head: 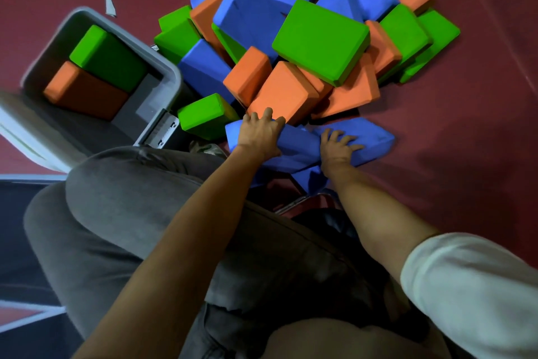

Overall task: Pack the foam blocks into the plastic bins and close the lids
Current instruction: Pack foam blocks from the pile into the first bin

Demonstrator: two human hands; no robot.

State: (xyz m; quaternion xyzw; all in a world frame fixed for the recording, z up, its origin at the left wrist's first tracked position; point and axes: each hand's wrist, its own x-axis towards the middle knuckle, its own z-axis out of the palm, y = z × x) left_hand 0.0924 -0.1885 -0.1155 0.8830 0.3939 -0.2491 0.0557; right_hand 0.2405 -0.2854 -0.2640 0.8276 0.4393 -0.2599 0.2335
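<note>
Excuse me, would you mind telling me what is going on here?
A seated person is packing foam blocks. The left hand grips a blue block and the right hand holds a second blue block beside it, at the near edge of the pile. The open bin holds one green block and one orange block so far.

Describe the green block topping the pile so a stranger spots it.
Find the heap of foam blocks on the red floor, right of the grey bin. The green block crowns its middle. Unlike other greens, its whole broad face shows.
</note>
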